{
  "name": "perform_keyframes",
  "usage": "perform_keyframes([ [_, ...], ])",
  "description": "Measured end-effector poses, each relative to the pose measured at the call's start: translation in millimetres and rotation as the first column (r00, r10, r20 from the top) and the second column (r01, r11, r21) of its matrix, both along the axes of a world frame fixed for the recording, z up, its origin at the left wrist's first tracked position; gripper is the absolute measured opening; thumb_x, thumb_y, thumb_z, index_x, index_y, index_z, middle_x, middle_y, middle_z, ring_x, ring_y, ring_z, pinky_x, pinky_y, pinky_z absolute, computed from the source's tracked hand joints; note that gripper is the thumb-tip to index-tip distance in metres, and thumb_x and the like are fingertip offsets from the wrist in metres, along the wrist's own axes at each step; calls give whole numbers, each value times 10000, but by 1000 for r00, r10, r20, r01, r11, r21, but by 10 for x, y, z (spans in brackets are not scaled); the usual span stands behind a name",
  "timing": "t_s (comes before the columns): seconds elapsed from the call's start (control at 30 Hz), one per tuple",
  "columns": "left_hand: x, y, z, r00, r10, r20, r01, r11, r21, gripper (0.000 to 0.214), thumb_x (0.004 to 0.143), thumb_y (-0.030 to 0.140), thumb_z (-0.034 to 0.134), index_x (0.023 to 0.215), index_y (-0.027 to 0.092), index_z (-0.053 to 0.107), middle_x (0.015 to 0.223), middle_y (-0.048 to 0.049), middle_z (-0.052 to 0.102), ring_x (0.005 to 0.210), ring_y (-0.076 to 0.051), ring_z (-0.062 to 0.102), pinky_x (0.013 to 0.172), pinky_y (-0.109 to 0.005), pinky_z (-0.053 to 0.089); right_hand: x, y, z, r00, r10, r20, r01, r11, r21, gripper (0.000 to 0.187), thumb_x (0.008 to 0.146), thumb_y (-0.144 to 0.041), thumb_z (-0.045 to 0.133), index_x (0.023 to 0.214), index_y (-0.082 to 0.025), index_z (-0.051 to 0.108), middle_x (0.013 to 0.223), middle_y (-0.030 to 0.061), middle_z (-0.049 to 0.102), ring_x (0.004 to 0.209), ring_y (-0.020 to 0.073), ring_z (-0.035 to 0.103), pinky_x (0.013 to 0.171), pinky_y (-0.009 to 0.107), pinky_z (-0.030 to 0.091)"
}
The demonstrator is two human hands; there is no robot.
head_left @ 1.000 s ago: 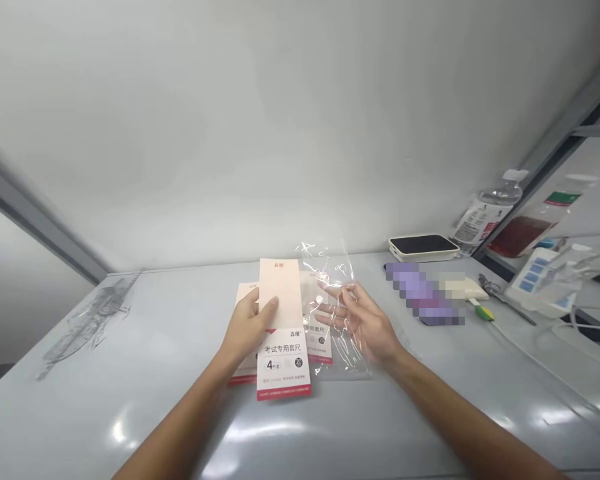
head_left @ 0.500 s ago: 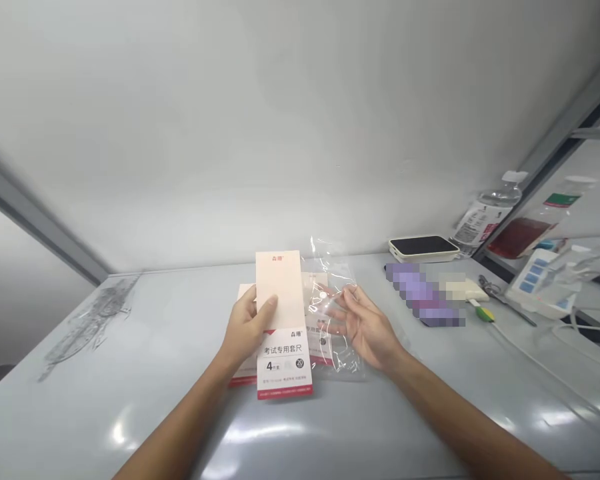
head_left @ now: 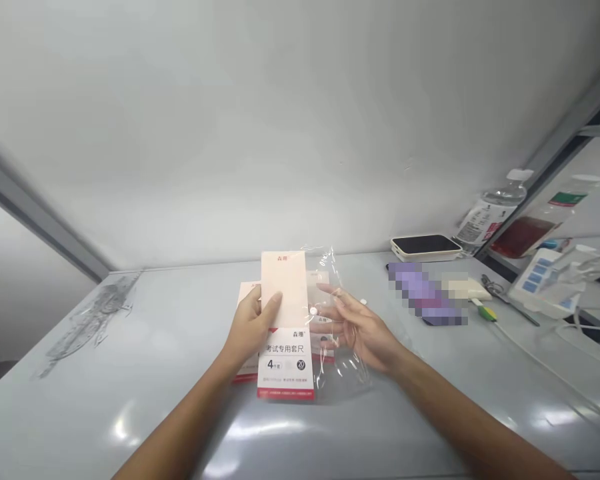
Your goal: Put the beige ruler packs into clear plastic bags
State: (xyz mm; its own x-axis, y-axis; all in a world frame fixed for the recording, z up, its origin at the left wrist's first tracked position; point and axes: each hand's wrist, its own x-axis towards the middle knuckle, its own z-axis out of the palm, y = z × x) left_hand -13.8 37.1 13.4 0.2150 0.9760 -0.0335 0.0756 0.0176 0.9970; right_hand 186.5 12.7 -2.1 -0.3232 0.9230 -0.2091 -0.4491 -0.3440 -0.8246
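My left hand [head_left: 247, 327] holds a tall card pack [head_left: 285, 360] upright by its side, thumb across its pale pink upper part. The pack's white lower part carries red-edged Chinese print. A similar pack [head_left: 246, 297] lies behind it on the table, mostly hidden. My right hand [head_left: 360, 327] is open with spread fingers, touching a crumpled clear plastic bag [head_left: 350, 373]. I cannot tell whether the fingers grip the bag.
A grey drawing [head_left: 90, 327] marks the table's left side. At the back right lie a black-and-cream device [head_left: 425, 247], a pixelated purple object [head_left: 425, 293], a plastic bottle [head_left: 490, 217], scissors [head_left: 497, 297] and a white box with blue squares [head_left: 535, 277].
The clear bag now looks narrower and more tilted near my right hand. The held pack has shifted slightly right, and my right fingers have moved across the bag.
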Motion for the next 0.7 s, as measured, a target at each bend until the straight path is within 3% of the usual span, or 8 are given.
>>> perform_keyframes([
  [0.13,-9,4,-12,980,78,-184,-68,996,58,352,800,507,481,953,191,498,610,13,583,479,-124,543,410,-212,401,8,4,-12,999,31,-21,-32,999,-21,366,866,-336,500,1221,-277,432,986,54,653,829,217,675,652,344,546],
  [0.27,-18,-3,-23,922,177,-344,-120,976,180,321,799,513,471,869,201,501,526,39,512,433,-105,473,395,-200,333,-2,4,-11,1000,26,-8,-26,999,-23,342,869,-342,496,1198,-265,449,993,63,645,828,219,675,618,327,550],
  [0.5,4,-49,-16,907,231,-352,-169,966,198,358,808,511,447,976,203,520,526,36,526,443,-112,478,414,-207,330,-77,-39,-16,995,64,83,-64,998,-10,400,855,-371,523,1229,-271,421,1024,82,646,811,208,673,648,357,557],
  [0.7,5,-59,22,872,297,-389,-197,941,276,299,816,483,447,904,208,528,471,59,443,413,-88,394,403,-191,287,-45,-42,-47,993,70,92,-67,997,-26,397,864,-396,502,1230,-273,410,1052,92,650,832,226,680,703,379,548],
])
